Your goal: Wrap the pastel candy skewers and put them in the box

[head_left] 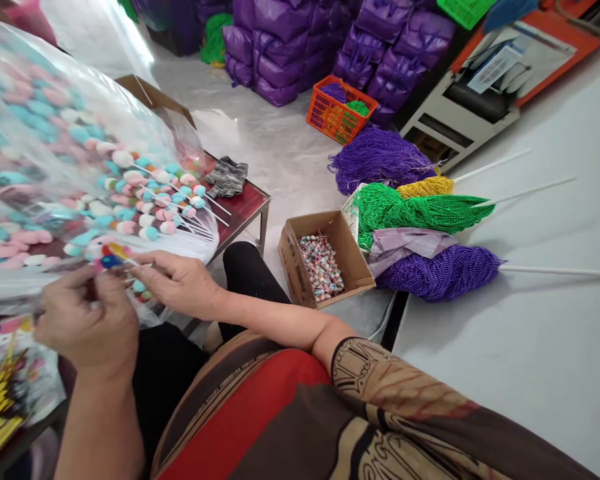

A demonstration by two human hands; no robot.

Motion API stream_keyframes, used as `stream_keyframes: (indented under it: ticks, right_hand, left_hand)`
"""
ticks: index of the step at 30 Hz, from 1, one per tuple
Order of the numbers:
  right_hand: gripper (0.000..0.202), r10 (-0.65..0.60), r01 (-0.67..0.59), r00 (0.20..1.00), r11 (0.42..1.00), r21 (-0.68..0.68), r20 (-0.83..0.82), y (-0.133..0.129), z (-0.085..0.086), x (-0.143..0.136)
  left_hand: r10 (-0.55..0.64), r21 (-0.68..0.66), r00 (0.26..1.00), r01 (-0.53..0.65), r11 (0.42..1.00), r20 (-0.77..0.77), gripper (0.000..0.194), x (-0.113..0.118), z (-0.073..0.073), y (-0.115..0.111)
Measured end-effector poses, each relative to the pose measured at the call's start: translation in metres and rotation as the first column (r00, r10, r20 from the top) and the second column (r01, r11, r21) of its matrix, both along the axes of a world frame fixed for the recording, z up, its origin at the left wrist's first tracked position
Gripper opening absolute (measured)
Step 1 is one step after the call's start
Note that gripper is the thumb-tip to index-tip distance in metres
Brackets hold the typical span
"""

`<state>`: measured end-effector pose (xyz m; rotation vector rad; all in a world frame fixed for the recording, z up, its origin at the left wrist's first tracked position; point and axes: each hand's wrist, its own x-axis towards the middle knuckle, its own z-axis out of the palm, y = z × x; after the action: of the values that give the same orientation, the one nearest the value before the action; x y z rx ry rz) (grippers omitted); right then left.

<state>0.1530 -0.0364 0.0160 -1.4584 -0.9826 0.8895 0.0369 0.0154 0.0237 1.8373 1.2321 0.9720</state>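
My left hand [87, 317] is closed on a small wrapped candy [111, 256] with pink, blue and yellow colours. A thin white stick runs from the candy to my right hand [177, 280], whose thumb and fingers pinch it. Both hands are over the near edge of a large clear plastic bag [95, 143] full of pink, blue and white candies. Several skewers of the same candies [153, 200] lie on the bag's right part, their white sticks pointing right.
A dark red table [245, 203] carries a striped grey cloth [227, 176]. A cardboard box [355, 270] holds small wrapped pieces. Purple and green bead bundles [420, 210] lie right; an orange basket [340, 110] and purple bags [280, 50] stand behind. Yellow ties [3, 400] lie lower left.
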Motion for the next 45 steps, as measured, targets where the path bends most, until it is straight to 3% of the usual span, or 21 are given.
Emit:
stream_keyframes:
  ticks: [1, 2, 4, 5, 7, 11, 14, 18, 21, 26, 30, 35, 40, 42, 43, 45]
  right_hand:
    - [0.025, -0.005, 0.005, 1.0, 0.998, 0.06, 0.006, -0.003, -0.001, 0.0]
    - [0.028, -0.015, 0.014, 1.0, 0.994, 0.105, 0.014, -0.006, -0.003, 0.0]
    - [0.035, -0.015, 0.015, 1.0, 0.99, 0.139, -0.002, -0.013, -0.007, -0.001]
    - [0.037, -0.006, 0.01, 0.999, 0.989, 0.144, -0.032, -0.015, -0.01, -0.001]
    - [0.042, 0.015, 0.008, 0.99, 0.986, 0.167, -0.139, -0.015, -0.016, -0.002]
    - [0.05, 0.084, -0.017, 0.928, 0.983, 0.183, -0.363, -0.015, -0.019, -0.003]
    - [0.046, 0.099, -0.029, 0.91, 0.984, 0.176, -0.402, -0.022, -0.015, -0.003]
    - [0.036, 0.16, -0.083, 0.906, 0.975, 0.206, -0.393, -0.033, -0.009, -0.003]
    - [0.033, 0.198, -0.128, 0.911, 0.97, 0.208, -0.363, -0.037, -0.008, -0.007]
    - [0.037, 0.188, -0.136, 0.928, 0.975, 0.177, -0.321, -0.04, -0.008, -0.014]
    - [0.039, 0.175, -0.153, 0.961, 0.981, 0.117, -0.212, -0.044, -0.004, -0.017]
    - [0.042, 0.147, -0.144, 0.987, 0.988, 0.063, -0.061, -0.046, -0.002, -0.015]
    - [0.039, 0.359, -0.362, 0.921, 0.932, -0.008, 0.152, -0.046, 0.005, 0.02]
    - [0.033, 0.269, -0.283, 0.942, 0.958, 0.046, 0.201, -0.045, 0.013, 0.038]
    - [0.033, 0.222, -0.238, 0.963, 0.967, 0.093, 0.154, -0.045, 0.018, 0.044]
    - [0.049, 0.251, -0.244, 0.967, 0.957, 0.155, -0.031, -0.045, 0.025, 0.049]
  left_hand:
    - [0.192, 0.228, 0.979, -0.172, 0.958, -0.066, 0.016, 0.0, 0.0, -0.003]
    - [0.202, 0.322, 0.968, -0.146, 0.935, -0.147, 0.016, 0.0, 0.001, -0.006]
    - [0.123, 0.334, 0.974, -0.054, 0.941, -0.19, 0.016, 0.002, 0.0, -0.014]
    - [0.156, 0.355, 0.976, -0.093, 0.93, -0.153, 0.017, 0.003, -0.001, -0.017]
    - [0.117, 0.336, 0.984, -0.065, 0.94, -0.137, 0.019, 0.005, -0.004, -0.021]
    - [0.017, 0.213, 1.0, -0.012, 0.977, -0.023, 0.016, -0.001, -0.003, -0.025]
    - [-0.061, 0.017, 0.966, 0.059, 0.998, 0.25, 0.018, -0.012, 0.004, -0.03]
    - [0.023, -0.274, 0.752, 0.211, 0.938, 0.659, 0.042, -0.016, 0.015, -0.032]
    - [0.068, -0.35, 0.636, 0.329, 0.877, 0.768, 0.052, -0.008, 0.022, -0.034]
    - [0.163, -0.389, 0.511, 0.375, 0.841, 0.844, 0.042, 0.005, 0.019, -0.046]
    - [0.226, -0.457, 0.514, 0.384, 0.802, 0.828, 0.044, 0.005, 0.013, -0.052]
    - [0.185, -0.491, 0.598, 0.401, 0.773, 0.78, 0.049, -0.001, 0.006, -0.051]
    - [0.157, -0.48, 0.63, 0.383, 0.789, 0.76, 0.033, -0.012, 0.004, -0.05]
    - [0.109, -0.479, 0.616, 0.476, 0.737, 0.78, 0.032, -0.018, 0.008, -0.057]
    - [0.069, -0.481, 0.602, 0.559, 0.676, 0.796, 0.034, -0.019, 0.01, -0.062]
    - [-0.011, -0.473, 0.547, 0.734, 0.488, 0.837, 0.04, -0.019, 0.014, -0.075]
